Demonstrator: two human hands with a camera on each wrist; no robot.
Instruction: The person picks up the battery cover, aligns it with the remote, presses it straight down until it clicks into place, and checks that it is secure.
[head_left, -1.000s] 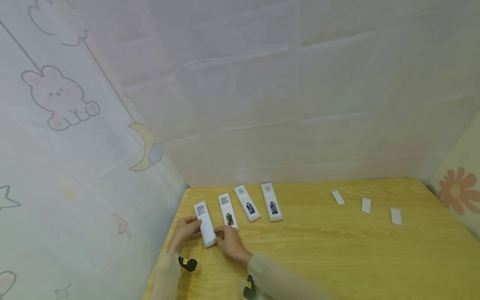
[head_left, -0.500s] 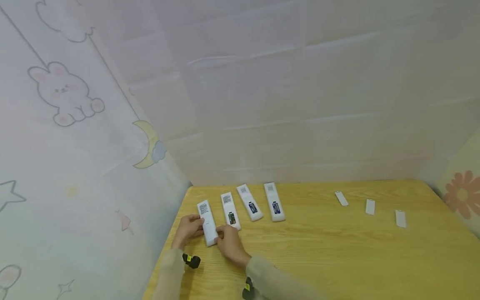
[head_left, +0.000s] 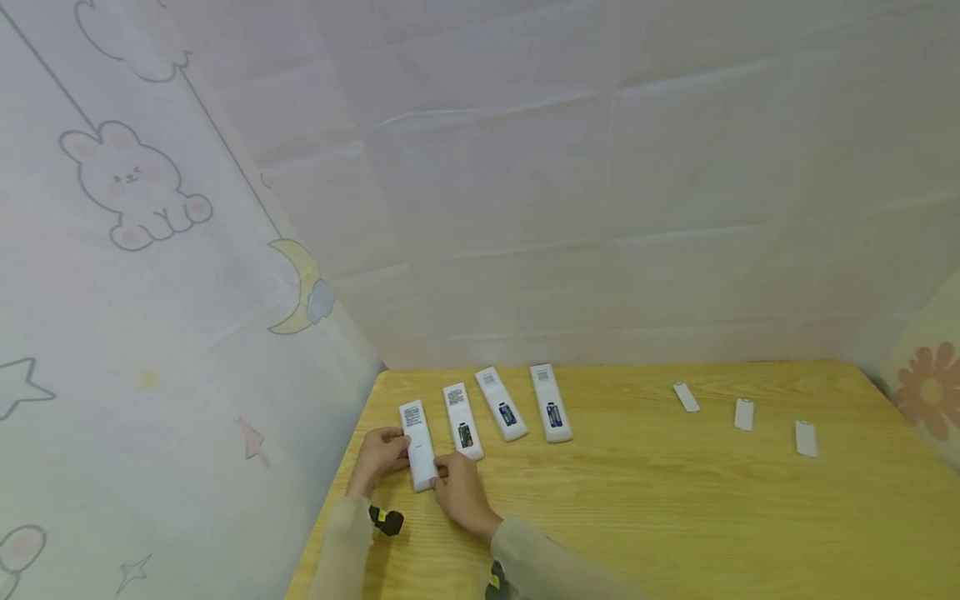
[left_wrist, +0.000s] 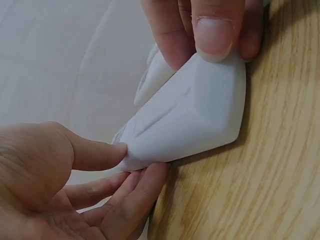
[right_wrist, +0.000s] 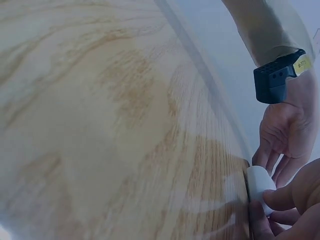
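A white remote control (head_left: 417, 457) lies back up at the table's left side, a printed label at its far end and its battery cover on. My left hand (head_left: 381, 455) grips its left edge, thumb on top and fingers along the side, as the left wrist view shows. At the near right end my right hand (head_left: 461, 492) pinches it; in the left wrist view the right thumb (left_wrist: 216, 37) presses on that end. Just right of it lies another remote (head_left: 456, 404), back up, its battery compartment uncovered and showing green batteries (head_left: 465, 435).
Farther right are two more white remotes, one tilted (head_left: 497, 396) and one straighter (head_left: 548, 392), both with blue batteries in uncovered compartments. Three loose white battery covers (head_left: 743, 414) lie toward the right of the wooden table (head_left: 637, 517). A printed cloth wall (head_left: 487, 208) stands behind.
The head view has turned slightly, so everything sits a little farther right in it. Both hands keep their hold on the same remote, with hardly any movement.
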